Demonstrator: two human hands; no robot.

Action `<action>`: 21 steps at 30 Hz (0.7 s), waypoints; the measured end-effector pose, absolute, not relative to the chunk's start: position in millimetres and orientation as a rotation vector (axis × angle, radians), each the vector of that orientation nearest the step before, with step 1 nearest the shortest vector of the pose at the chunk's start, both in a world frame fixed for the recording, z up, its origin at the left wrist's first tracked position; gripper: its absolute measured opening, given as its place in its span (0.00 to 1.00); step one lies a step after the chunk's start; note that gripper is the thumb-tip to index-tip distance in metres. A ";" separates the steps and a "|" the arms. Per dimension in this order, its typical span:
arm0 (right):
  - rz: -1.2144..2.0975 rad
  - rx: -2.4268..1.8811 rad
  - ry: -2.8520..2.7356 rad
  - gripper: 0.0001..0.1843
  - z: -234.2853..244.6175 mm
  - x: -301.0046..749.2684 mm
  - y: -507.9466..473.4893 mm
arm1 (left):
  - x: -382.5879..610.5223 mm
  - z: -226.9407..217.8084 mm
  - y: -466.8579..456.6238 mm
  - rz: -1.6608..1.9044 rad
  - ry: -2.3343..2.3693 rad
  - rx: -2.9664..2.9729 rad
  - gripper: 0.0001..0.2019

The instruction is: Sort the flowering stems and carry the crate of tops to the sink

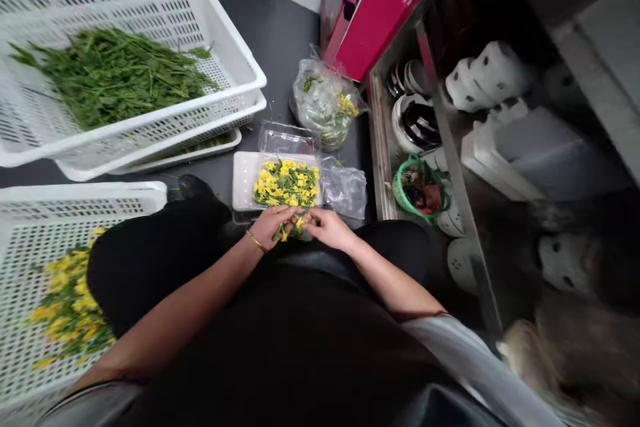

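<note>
My left hand (273,225) is closed on a few green stems with yellow flowers (283,235), just in front of my lap. Close beside it, my right hand (327,227) pinches a small yellow flower (299,222) between thumb and fingers. Right beyond both hands is a heap of picked yellow flower heads with bits of green (287,181). The heap sits at the right of a white plastic tray (244,180). A clear plastic container (289,140) stands behind the tray, and a crumpled clear plastic bag (345,188) lies to its right.
White baskets (225,20) stacked at the left hold leafy greens (125,73). Another white basket (20,213) beside my left leg holds yellow-flowered stems (73,300). A filled plastic bag (323,103) stands beyond the tray. At right, metal shelving (465,200) holds a green basket (413,190).
</note>
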State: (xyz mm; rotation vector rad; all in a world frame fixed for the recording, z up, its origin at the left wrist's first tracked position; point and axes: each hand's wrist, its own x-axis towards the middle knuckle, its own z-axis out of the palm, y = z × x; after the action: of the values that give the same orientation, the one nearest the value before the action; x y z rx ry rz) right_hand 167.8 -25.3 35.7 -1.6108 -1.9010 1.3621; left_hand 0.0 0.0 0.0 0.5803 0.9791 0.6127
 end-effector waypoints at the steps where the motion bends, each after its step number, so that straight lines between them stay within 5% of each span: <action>1: 1.366 -1.649 -1.833 0.11 37.2 171.5 -22.2 | -1.5 1.1 -0.5 0.550 1.000 0.704 0.19; 8: 1.345 -1.669 -1.908 0.07 41.0 181.1 -13.9 | -2.9 8.2 -3.3 0.320 0.911 1.304 0.14; 16: 0.614 -1.734 -2.368 0.12 40.2 157.5 -46.5 | 0.9 2.8 -1.3 0.376 0.913 0.928 0.11; 21: 1.174 -1.358 -2.512 0.04 54.6 181.6 -31.4 | -1.0 4.8 3.9 0.470 0.867 0.662 0.08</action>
State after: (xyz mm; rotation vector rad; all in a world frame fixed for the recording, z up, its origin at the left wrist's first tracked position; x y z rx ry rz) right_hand 181.6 -31.4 54.6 -1.3584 -2.5115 1.1740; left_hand -1.0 3.9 4.8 0.6620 0.8673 0.4697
